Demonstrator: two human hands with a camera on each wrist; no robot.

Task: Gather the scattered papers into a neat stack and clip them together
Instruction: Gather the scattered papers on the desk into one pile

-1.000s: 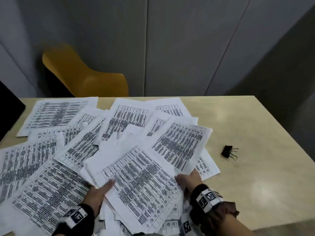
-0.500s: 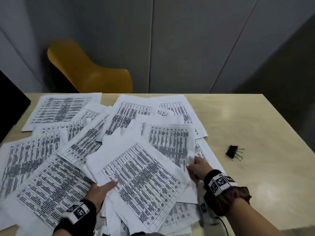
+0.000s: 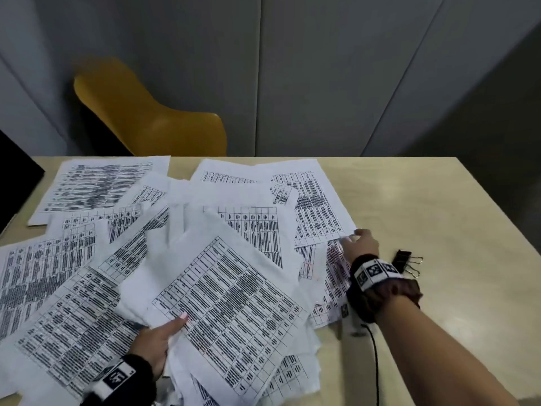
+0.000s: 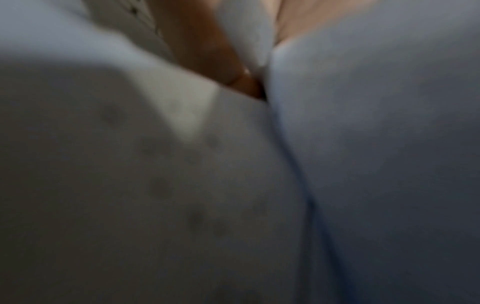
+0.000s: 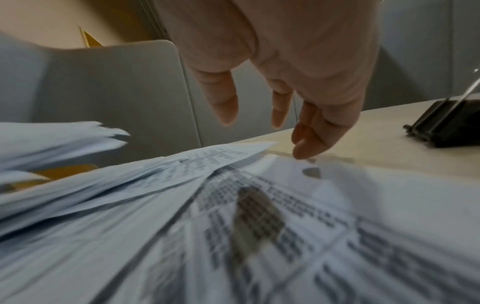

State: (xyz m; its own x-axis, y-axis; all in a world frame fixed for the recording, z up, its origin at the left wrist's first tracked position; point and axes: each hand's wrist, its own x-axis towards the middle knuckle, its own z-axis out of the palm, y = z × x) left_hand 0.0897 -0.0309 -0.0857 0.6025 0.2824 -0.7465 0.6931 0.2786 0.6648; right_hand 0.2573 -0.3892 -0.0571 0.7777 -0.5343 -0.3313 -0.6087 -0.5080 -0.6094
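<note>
Left grip (image 3: 155,344) clamps the near edge of the gathered printed sheets (image 3: 222,294), thumb on top and fingers hidden beneath, while the right grip (image 3: 361,244) hangs slack with fingers (image 5: 310,142) loosely spread, holding nothing, tips at the corner of an outlying sheet (image 3: 316,206). Beneath both grips lies the pale desk (image 3: 424,206), loose printed pages spreading away left of the left grip. Just right of the right grip's wrist sits the black binder clip (image 3: 405,260).
</note>
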